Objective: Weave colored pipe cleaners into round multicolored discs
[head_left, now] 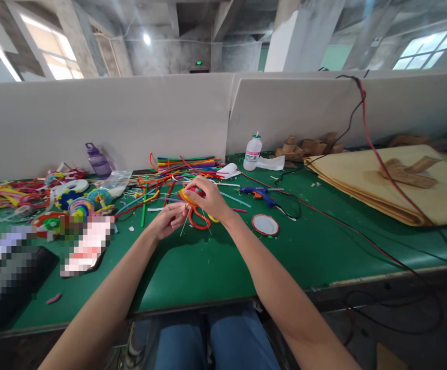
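Observation:
Above the green table, both of my hands are together on a small craft piece of coiled pipe cleaners (199, 222), red, orange and yellow. My right hand (211, 199) curls over its top, with the thumb and fingers closed on it. At its lower left, my left hand (168, 221) pinches the piece with the fingertips. A red-orange loop hangs below the fingers, and thin pale strands stick out downward. My fingers cover much of the piece. Behind the hands lies a pile of loose pipe cleaners (186, 163) in many colours.
Finished-looking coiled crafts (82, 208) and a phone (88, 246) lie left, near a purple bottle (99, 160). To the right are a blue glue gun (257, 193), a round white disc with red rim (265, 224), a white bottle (252, 153), cables and folded yellow sheets (365, 180).

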Demonstrator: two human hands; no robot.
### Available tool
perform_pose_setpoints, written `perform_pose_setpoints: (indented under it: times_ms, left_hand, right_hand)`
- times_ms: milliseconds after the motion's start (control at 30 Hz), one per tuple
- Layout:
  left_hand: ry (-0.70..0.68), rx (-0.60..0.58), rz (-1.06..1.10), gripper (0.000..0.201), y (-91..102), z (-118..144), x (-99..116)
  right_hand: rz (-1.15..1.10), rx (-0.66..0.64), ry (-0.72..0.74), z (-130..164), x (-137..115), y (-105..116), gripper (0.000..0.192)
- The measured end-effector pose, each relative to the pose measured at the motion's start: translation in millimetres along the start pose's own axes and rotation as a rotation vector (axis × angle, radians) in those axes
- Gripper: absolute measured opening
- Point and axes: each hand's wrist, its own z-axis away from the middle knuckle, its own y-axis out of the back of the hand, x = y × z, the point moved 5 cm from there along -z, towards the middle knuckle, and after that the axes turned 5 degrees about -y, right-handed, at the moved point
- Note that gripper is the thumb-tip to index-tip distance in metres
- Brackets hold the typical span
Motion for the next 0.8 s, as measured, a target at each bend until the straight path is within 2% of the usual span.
perform_pose_setpoints:
  times_ms: [133, 233, 333, 367, 433, 533, 633, 800]
  left_hand:
    - [-0.022, 0.049, 0.025, 0.023, 2.8, -1.1, 0.6]
    - [-0.086, 0.168, 0.127, 0.024, 11.1, -3.7, 4.9]
    - [-0.137, 0.301, 0.22, 0.024, 19.8, -4.8, 8.0]
    - [-0.145, 0.324, 0.233, 0.023, 21.0, -4.9, 8.4]
    - [-0.149, 0.337, 0.232, 0.023, 20.8, -4.9, 8.7]
    - [-0.14, 0.339, 0.211, 0.024, 18.1, -4.6, 8.3]
    - [-0.139, 0.335, 0.207, 0.026, 16.1, -4.8, 8.2]
    - [-0.138, 0.313, 0.192, 0.023, 17.4, -6.1, 6.5]
  right_hand:
    - [-0.055, 0.02, -0.023, -2.3, 3.3, -0.3, 0.027]
    - [-0.068, 0.13, -0.12, -4.6, 21.9, 11.1, 0.03]
    - [0.19, 0.239, -0.309, -0.5, 53.7, 26.3, 0.026]
    - [0.324, 0.222, -0.373, 2.2, 64.6, 29.0, 0.026]
    - [0.56, 0.086, -0.467, 8.7, 84.7, 28.3, 0.03]
    - [0.794, -0.069, -0.514, 18.8, 103.6, 24.3, 0.038]
    - [0.89, -0.134, -0.556, 25.1, 111.7, 20.0, 0.037]
    - [0.896, -0.153, -0.579, 25.1, 111.2, 16.1, 0.032]
